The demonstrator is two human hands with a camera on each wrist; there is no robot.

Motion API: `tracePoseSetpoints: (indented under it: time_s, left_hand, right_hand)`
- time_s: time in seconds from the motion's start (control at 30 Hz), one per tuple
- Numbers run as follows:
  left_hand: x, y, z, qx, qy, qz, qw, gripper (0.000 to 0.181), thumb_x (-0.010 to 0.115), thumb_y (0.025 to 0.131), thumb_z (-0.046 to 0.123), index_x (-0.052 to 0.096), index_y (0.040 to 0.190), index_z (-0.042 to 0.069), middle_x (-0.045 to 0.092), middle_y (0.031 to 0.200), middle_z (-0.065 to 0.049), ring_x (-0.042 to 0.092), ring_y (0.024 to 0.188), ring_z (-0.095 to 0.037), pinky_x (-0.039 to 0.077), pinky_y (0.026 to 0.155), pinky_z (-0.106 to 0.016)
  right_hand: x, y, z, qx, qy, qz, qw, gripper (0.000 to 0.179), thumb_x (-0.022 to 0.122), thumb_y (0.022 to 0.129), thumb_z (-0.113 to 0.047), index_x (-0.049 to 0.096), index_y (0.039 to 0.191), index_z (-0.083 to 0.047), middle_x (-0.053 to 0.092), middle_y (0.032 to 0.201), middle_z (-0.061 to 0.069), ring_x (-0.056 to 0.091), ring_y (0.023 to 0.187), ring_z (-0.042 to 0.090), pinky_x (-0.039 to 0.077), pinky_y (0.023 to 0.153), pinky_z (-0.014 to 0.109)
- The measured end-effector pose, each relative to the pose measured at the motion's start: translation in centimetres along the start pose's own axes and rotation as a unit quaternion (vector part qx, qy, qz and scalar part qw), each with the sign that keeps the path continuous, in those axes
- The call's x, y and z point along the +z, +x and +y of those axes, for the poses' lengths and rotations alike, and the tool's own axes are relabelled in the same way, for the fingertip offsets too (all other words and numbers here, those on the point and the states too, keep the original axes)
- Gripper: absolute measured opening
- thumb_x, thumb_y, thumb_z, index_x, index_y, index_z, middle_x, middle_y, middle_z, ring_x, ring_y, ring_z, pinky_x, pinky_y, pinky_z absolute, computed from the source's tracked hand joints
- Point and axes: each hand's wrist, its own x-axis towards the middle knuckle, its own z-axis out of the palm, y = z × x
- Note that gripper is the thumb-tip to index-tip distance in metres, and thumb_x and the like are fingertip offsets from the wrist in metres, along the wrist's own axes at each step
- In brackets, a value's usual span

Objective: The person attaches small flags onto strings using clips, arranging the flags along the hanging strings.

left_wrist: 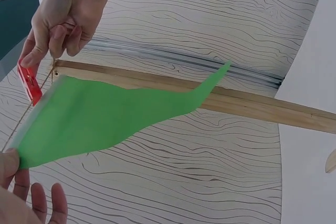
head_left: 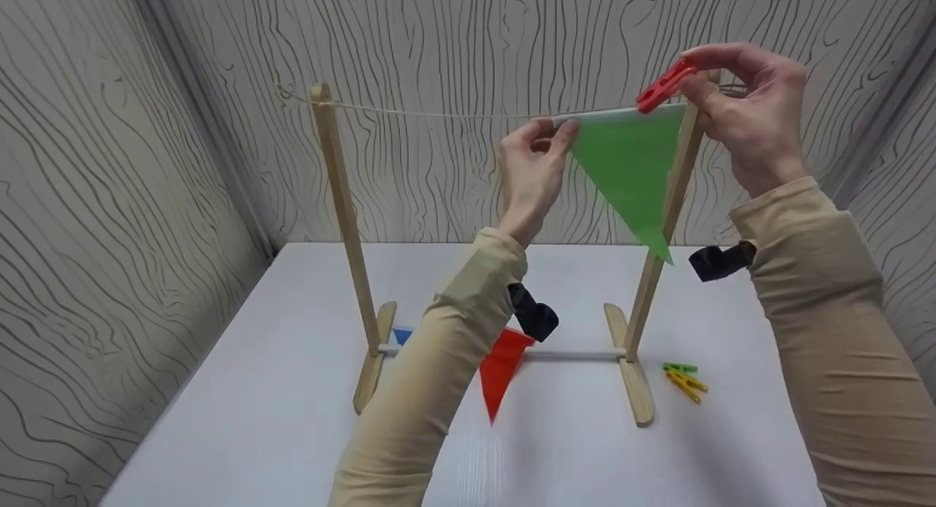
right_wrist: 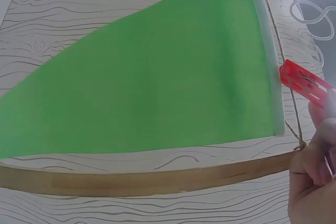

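A green triangular pennant point(head_left: 632, 163) with a white top band hangs point down beside the right wooden post. My left hand point(head_left: 535, 167) pinches its upper left corner between thumb and fingers, close to the string point(head_left: 439, 115). In my right hand point(head_left: 757, 101) a red clothespin point(head_left: 664, 86) is pinched by its handle end. The clothespin's tip meets the pennant's white band at the string, as the right wrist view shows with the red clothespin point(right_wrist: 307, 82). Whether its tips grip both band and string I cannot tell.
Two wooden posts, left point(head_left: 344, 214) and right point(head_left: 676, 185), carry the string and stand on flat feet joined by a white rod point(head_left: 574, 355). A red pennant point(head_left: 501, 372) and a partly hidden blue piece point(head_left: 401, 336) lie by the rod. Green point(head_left: 680, 366) and yellow clothespins point(head_left: 686, 384) lie right.
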Motion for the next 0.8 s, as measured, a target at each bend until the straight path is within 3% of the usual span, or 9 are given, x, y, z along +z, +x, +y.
tracePoseSetpoints:
  time_s: [0.17,0.53,0.8]
  left_hand:
    - [0.07,0.02,0.11,0.005,0.0,-0.001,1.0,0.022,0.067,0.097,0.017,0.072,0.109,0.0,0.073,0.107,-0.015,0.063,0.088,-0.012,0.047,0.074,-0.013]
    - [0.32,0.01,0.38,0.0,-0.012,-0.001,0.9999,0.022,0.067,0.097,0.017,0.072,0.109,-0.001,0.072,0.106,-0.015,0.059,0.084,-0.006,0.047,0.071,-0.013]
    - [0.55,0.04,0.5,0.005,-0.004,0.0,1.0,0.022,0.067,0.097,0.018,0.073,0.107,-0.001,0.073,0.105,-0.015,0.059,0.083,-0.006,0.046,0.069,-0.013]
  right_hand:
    - [0.14,0.0,-0.01,0.008,0.004,-0.012,0.9999,0.019,0.081,0.079,0.003,0.077,0.097,-0.002,0.071,0.094,0.004,0.067,0.068,0.013,0.06,0.064,0.023]
    - [0.4,-0.03,-0.02,0.008,-0.042,-0.018,0.9989,0.021,0.081,0.08,0.0,0.077,0.1,-0.001,0.071,0.095,0.002,0.063,0.066,0.012,0.055,0.058,0.019]
    - [0.59,-0.02,-0.1,-0.001,-0.056,-0.024,0.9982,0.018,0.081,0.079,0.001,0.079,0.096,-0.006,0.074,0.092,-0.001,0.062,0.073,0.011,0.052,0.064,0.018]
